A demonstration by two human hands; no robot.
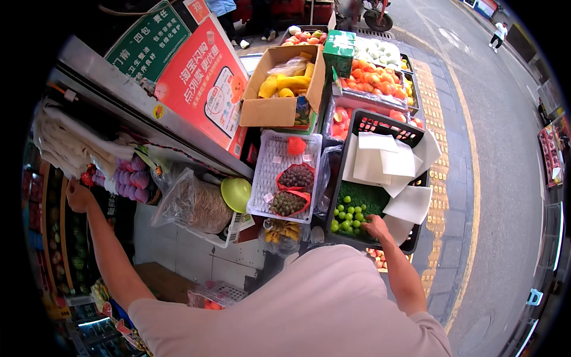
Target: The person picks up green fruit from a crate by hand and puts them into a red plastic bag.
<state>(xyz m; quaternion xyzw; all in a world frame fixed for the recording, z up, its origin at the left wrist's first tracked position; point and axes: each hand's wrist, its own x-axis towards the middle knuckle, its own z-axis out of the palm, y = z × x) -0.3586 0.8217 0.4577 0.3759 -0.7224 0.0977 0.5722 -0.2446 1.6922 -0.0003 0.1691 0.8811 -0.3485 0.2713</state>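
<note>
My right hand (376,227) reaches into a black plastic crate (364,122), at the right edge of a small pile of round green fruits (348,215) lying on a green liner. Its fingers are bent together against the fruits; what they hold, if anything, is hidden. White foam sheets (380,156) cover the crate's far part, and some stick out over its right side. Far out to the left, my left hand (78,196) is closed beside a bundle of white netting (74,140) and purple-wrapped fruits (132,178). Whatever is in it does not show.
Ahead stands a white basket (260,178) with red-netted bags of dark fruit. Behind it are a cardboard box (267,113) of yellow fruit and crates of orange fruit (375,80). A green bowl (237,194) sits left. A metal-framed sign (196,83) rises at left; a road (505,178) runs right.
</note>
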